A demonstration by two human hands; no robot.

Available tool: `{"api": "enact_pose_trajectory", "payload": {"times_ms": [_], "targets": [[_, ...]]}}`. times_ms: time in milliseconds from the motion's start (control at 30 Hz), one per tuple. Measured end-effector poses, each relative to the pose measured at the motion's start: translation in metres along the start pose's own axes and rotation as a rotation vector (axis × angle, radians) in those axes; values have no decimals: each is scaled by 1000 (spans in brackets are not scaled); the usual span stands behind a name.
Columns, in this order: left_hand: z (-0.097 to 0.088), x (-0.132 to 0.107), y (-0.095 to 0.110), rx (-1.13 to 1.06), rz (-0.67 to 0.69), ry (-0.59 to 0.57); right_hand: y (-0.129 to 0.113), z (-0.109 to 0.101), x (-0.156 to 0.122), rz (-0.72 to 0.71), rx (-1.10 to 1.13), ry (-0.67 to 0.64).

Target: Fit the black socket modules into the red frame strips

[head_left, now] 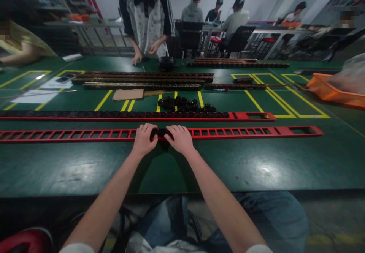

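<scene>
A long red slotted strip lies across the green table in front of me, its row of rectangular openings mostly bare. At its middle is a small black block, between my two hands. My left hand curls over the strip at the block's left side, fingers bent and thumb on the near side. From the right, my right hand closes around the block's other side in the same way. My fingers partly hide the block, so how deep it sits in the strip cannot be seen.
Behind lies a second red strip filled with black blocks. Beyond it are a pile of black parts, cardboard, long dark strips and an orange bin. A person stands across the table.
</scene>
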State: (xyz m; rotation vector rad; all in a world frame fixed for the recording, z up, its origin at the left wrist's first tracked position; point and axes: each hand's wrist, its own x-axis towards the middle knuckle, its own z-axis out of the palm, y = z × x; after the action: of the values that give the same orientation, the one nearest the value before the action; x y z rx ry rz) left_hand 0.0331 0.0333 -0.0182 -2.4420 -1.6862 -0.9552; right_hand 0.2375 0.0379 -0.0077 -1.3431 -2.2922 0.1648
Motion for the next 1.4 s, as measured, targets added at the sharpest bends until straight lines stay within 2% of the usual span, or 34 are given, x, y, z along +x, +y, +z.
{"api": "enact_pose_trajectory", "payload": {"times_ms": [767, 867, 1033, 1400], "targets": [[-6, 3, 0, 35, 11, -101, 0, 1, 0, -1, 0, 5], [-5, 2, 2, 79, 15, -114, 1, 2, -1, 7, 25, 50], [-4, 1, 6, 146, 10, -130, 7, 3, -3, 84, 62, 198], [-1, 0, 7, 136, -9, -113, 7, 2, -3, 80, -1, 109]]}}
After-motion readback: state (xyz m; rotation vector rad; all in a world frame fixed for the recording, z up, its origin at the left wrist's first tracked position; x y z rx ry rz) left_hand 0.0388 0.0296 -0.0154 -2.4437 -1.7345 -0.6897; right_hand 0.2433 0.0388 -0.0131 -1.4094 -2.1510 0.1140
